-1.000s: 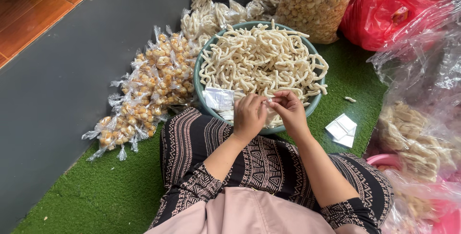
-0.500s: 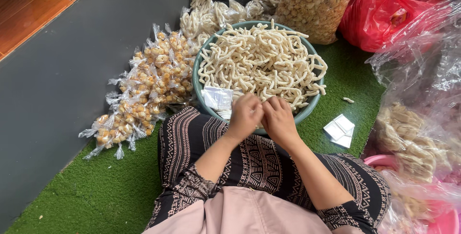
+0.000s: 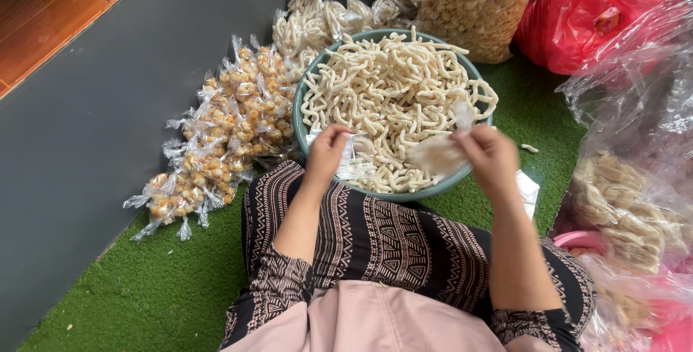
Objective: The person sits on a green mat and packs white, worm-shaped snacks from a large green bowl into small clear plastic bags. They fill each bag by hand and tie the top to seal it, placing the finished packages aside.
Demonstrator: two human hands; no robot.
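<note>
A small clear bag (image 3: 437, 155) of pale stick snacks is pinched at its neck by the fingers of the right hand (image 3: 491, 158), held blurred above the teal basin (image 3: 317, 85), presumably so spills fall back in. At the basin's near rim, the left hand (image 3: 326, 153) is curled over empty clear bags (image 3: 352, 164); whether one is pinched cannot be told. Filled packets (image 3: 216, 135) are heaped alongside on the green turf (image 3: 144, 287).

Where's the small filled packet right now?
In the head view, the small filled packet is in the right hand, over the right side of the green basin of pale cracker sticks.
</note>
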